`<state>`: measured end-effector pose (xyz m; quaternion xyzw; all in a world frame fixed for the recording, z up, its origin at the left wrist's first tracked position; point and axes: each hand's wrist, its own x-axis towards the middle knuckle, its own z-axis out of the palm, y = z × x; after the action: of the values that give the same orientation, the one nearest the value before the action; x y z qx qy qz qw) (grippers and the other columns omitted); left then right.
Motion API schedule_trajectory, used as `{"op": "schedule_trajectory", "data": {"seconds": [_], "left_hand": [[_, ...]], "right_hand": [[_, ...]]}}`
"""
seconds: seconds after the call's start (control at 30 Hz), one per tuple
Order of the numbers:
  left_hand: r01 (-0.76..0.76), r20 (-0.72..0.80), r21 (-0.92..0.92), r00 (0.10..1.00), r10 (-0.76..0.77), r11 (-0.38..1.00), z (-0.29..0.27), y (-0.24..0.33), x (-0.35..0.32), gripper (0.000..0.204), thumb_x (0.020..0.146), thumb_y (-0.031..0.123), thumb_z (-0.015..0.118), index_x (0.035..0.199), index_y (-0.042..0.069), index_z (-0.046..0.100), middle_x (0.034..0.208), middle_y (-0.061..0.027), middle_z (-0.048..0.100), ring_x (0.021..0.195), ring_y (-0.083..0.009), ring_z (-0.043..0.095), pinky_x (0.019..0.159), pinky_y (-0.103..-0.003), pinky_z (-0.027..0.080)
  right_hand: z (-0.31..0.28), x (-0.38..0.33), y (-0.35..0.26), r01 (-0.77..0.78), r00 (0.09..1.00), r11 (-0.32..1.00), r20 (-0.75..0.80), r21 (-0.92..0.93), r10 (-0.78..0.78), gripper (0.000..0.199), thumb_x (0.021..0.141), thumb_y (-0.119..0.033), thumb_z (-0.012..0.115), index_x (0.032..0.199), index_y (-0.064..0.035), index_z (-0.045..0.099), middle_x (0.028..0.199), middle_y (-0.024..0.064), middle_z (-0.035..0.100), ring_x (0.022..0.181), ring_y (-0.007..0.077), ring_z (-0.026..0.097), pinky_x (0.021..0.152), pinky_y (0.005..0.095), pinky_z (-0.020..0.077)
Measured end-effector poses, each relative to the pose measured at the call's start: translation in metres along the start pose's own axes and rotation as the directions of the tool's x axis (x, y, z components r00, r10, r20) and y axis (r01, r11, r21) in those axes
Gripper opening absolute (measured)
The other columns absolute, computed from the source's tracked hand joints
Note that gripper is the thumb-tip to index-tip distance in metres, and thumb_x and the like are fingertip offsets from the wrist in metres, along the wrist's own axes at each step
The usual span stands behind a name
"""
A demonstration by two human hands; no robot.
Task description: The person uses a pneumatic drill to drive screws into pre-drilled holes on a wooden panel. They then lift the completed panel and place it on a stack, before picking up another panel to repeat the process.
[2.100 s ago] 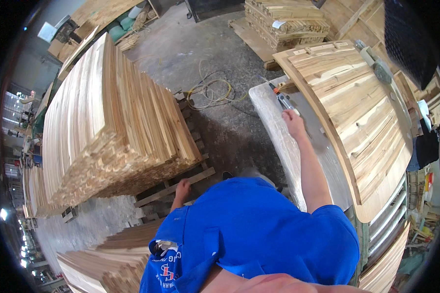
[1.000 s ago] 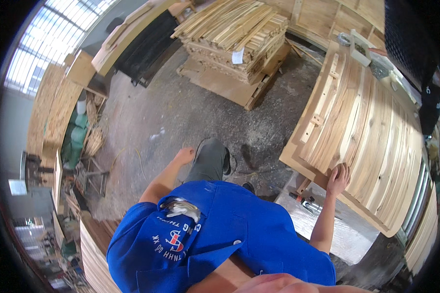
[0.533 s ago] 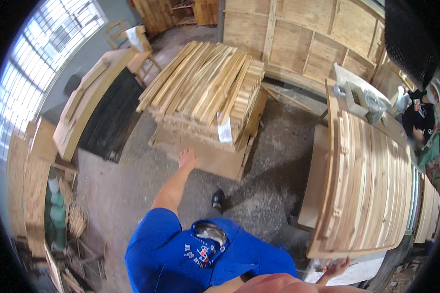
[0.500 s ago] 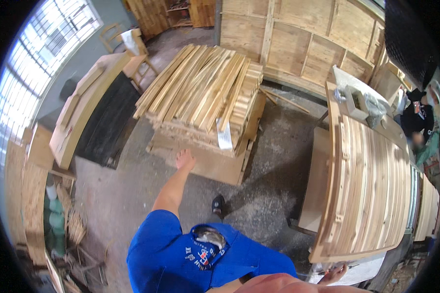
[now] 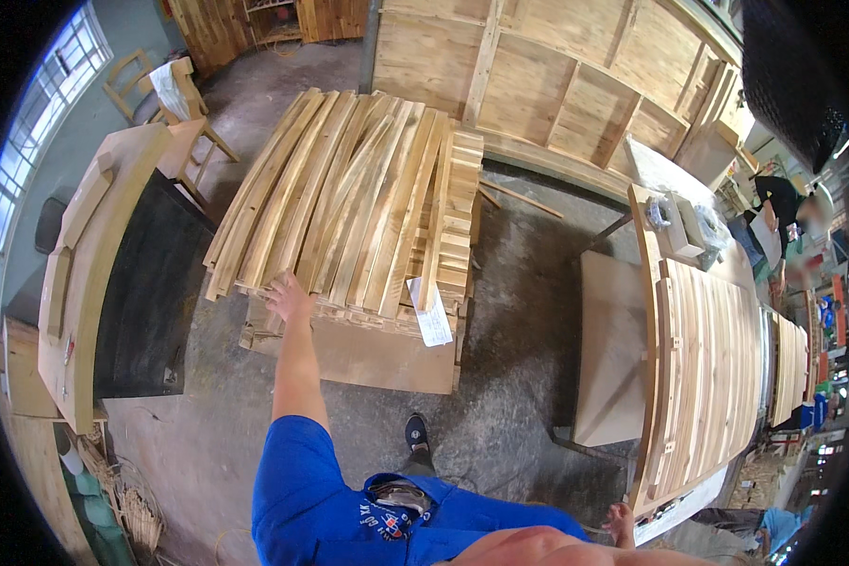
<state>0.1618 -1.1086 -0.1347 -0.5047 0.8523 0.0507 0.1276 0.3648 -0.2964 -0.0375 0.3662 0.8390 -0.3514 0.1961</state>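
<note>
My left hand (image 5: 291,294) reaches forward to the near ends of a tall stack of pale wooden slats (image 5: 349,189). Its fingers are spread and appear to touch the slat ends, and I see no slat gripped in them. Low on the right, my right hand (image 5: 620,524) is beside the near corner of a table carrying a row of slats (image 5: 712,368). The fingers look loosely bent and apart, with nothing visible in them. A white paper sheet (image 5: 430,316) hangs from the front of the stack.
A board (image 5: 349,354) lies under the stack. To the left stands a thick wooden panel with a dark side (image 5: 151,283), a chair (image 5: 184,132) behind it. A framed plywood wall (image 5: 538,85) closes the back. Other people (image 5: 778,212) are at the far right.
My left hand has moved forward from above the bottom board to the slat ends. The view has shifted and the stack appears closer. My right hand stays low beside the table, fingers more bent.
</note>
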Motion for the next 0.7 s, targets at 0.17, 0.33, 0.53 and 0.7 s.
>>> {"op": "schedule_trajectory", "data": {"seconds": [0.17, 0.33, 0.53, 0.7], "left_hand": [[-0.011, 0.038, 0.055, 0.999, 0.009, 0.998, 0.0, -0.014, 0.012, 0.1, 0.069, 0.044, 0.07, 0.144, 0.023, 0.007, 0.142, -0.0235, 0.021, 0.131, -0.0405, 0.023, 0.097, -0.055, 0.03], [-0.111, 0.152, -0.131, 0.98, 0.131, 0.985, -0.018, -0.009, 0.005, 0.11, 0.062, 0.048, 0.073, 0.144, 0.019, 0.006, 0.141, -0.0224, 0.024, 0.13, -0.0403, 0.024, 0.1, -0.055, 0.028], [-0.389, -0.063, -0.463, 0.91, 0.409, 0.796, -0.026, 0.005, -0.027, 0.097, 0.066, 0.031, 0.07, 0.14, 0.004, 0.013, 0.127, -0.0184, 0.043, 0.113, -0.0336, 0.045, 0.09, -0.048, 0.04], [-0.132, 0.053, -0.93, 0.875, 0.482, 0.342, -0.035, 0.052, -0.09, 0.087, 0.071, 0.02, 0.064, 0.14, 0.001, 0.015, 0.127, -0.0192, 0.042, 0.101, -0.0282, 0.052, 0.086, -0.035, 0.044]], "right_hand": [[0.013, 0.003, -0.024, 0.021, 0.99, 0.998, 0.135, 0.067, -0.03, 0.017, 0.086, -0.015, 0.057, 0.1, -0.0059, 0.053, 0.075, 0.005, 0.055, 0.063, 0.017, 0.058, 0.038, 0.0299, 0.0492], [0.016, 0.002, -0.029, 0.095, 0.987, 0.995, 0.127, 0.044, -0.1, 0.016, 0.085, -0.008, 0.055, 0.101, -0.0048, 0.054, 0.079, 0.0052, 0.056, 0.065, 0.0159, 0.059, 0.044, 0.0296, 0.0524], [0.032, 0.016, -0.029, 0.118, 0.974, 0.959, 0.16, 0.259, -0.163, 0.016, 0.085, -0.003, 0.053, 0.101, -0.0038, 0.055, 0.081, 0.0036, 0.055, 0.069, 0.0129, 0.056, 0.047, 0.027, 0.0491], [0.052, 0.033, -0.053, 0.427, 0.895, 0.885, 0.05, 0.186, -0.442, 0.022, 0.085, -0.01, 0.056, 0.105, -0.0014, 0.056, 0.079, 0.0039, 0.057, 0.07, 0.0118, 0.055, 0.059, 0.0269, 0.0479]]}}
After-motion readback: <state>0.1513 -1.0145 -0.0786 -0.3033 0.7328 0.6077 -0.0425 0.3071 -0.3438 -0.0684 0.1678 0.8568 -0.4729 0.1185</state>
